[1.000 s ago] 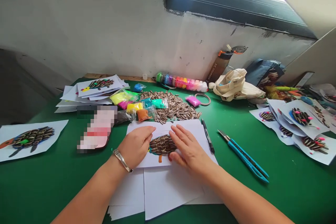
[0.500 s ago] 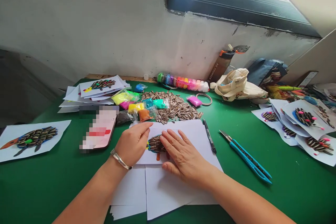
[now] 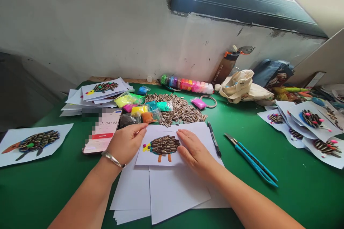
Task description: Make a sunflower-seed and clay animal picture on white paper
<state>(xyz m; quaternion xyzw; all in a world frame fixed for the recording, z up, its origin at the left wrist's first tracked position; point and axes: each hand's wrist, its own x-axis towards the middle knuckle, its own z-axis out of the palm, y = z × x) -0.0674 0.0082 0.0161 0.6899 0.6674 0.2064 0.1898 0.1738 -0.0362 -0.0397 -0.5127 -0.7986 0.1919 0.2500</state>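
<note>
A person's left hand [image 3: 125,142] and right hand [image 3: 195,152] lie flat on a white card [image 3: 149,155] on a green tabletop [image 3: 40,189], open and gripping nothing, the fingers slightly spread. Between the hands on the card sits a seed hedgehog [image 3: 163,145], its body of striped sunflower seeds, with orange legs and a yellow-and-pink head. The right fingers [image 3: 185,137] rest just beside its back; the left fingertips [image 3: 142,127] lie at the card's upper left edge, apart from it. Beneath the card lies a stack of paper [image 3: 166,193]. Ahead are a pile of seeds [image 3: 177,109] and packets of clay [image 3: 137,110]; to the right, a pen [image 3: 213,139] and a blue craft knife [image 3: 251,159], with more seed pictures [image 3: 311,121] beyond
</note>
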